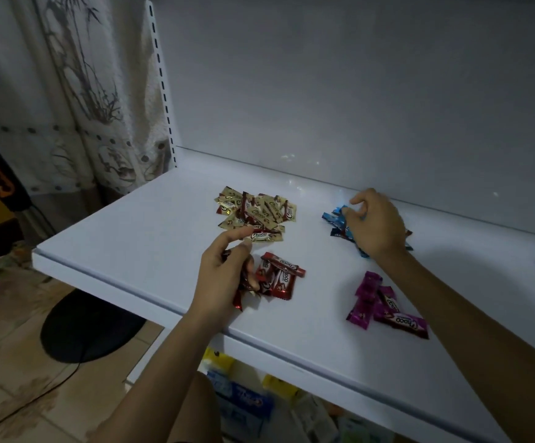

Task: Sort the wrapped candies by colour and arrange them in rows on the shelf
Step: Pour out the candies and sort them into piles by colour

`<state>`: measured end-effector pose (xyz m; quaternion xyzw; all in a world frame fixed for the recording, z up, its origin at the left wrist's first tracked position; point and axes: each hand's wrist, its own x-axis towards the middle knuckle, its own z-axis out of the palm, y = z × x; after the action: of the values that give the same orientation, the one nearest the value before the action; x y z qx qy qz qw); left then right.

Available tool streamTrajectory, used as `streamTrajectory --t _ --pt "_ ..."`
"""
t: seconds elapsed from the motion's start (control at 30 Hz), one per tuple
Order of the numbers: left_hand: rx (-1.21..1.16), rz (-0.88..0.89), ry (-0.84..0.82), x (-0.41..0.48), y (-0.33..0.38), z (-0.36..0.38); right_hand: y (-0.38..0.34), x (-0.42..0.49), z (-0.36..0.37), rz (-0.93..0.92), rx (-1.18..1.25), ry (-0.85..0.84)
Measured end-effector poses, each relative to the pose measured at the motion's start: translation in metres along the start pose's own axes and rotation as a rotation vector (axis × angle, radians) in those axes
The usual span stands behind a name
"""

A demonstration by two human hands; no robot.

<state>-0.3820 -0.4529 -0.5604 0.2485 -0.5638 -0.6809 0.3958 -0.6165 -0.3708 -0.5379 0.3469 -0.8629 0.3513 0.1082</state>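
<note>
While left hand (224, 270) grips red candies (238, 301) | right hand (376, 227) pinches blue candies (335, 219)

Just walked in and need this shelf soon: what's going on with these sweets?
A person is sorting wrapped candies by colour on the white shelf. The left hand grips red candies beside the gold pile; the right hand pinches blue candies. A magenta pile lies in front. No rows yet.
</note>
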Motion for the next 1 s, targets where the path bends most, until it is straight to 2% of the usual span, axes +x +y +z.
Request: streamTrajectory --t 0.07,0.1,0.13,0.2,0.3,0.37,0.43,0.53,0.6,0.8,0.9,1.0 --pt "0.041 0.023 0.017 0.001 -0.003 0.0 -0.045 -0.025 -0.008 0.029 0.424 -0.309" --pt "0.065 0.035 0.031 0.001 -0.005 0.0 -0.067 -0.04 -0.013 0.028 0.547 -0.48" --pt "0.08 0.047 0.042 0.001 -0.006 -0.001 -0.086 -0.057 -0.017 -0.011 0.589 -0.618" --pt "0.097 0.075 0.055 0.002 -0.007 -0.003 -0.11 -0.084 -0.017 -0.179 0.524 -0.732" --pt "0.014 0.029 0.098 0.003 -0.009 -0.005 -0.119 -0.103 -0.005 -0.375 0.318 -0.64" --pt "-0.147 -0.067 0.136 0.006 -0.005 -0.004 -0.117 -0.101 0.0 -0.418 0.328 -0.596" --pt "-0.197 -0.166 0.185 0.012 -0.004 -0.007 -0.116 -0.099 0.0 -0.548 0.272 -0.555" --pt "-0.344 -0.36 0.171 0.022 -0.001 -0.013 -0.112 -0.097 0.009 -0.644 0.163 -0.492" --pt "-0.409 -0.405 0.145 0.021 0.001 -0.012 -0.111 -0.095 0.019 -0.571 0.24 -0.471" --pt "-0.586 -0.353 0.014 0.013 -0.002 -0.02 -0.112 -0.087 0.034 -0.179 0.551 -0.459" --pt "-0.512 -0.299 -0.006 0.013 -0.005 -0.021 -0.111 -0.081 0.038 -0.082 0.606 -0.467" --pt "-0.534 -0.26 -0.002 0.011 -0.004 -0.02 -0.113 -0.079 0.036 -0.041 0.641 -0.453"
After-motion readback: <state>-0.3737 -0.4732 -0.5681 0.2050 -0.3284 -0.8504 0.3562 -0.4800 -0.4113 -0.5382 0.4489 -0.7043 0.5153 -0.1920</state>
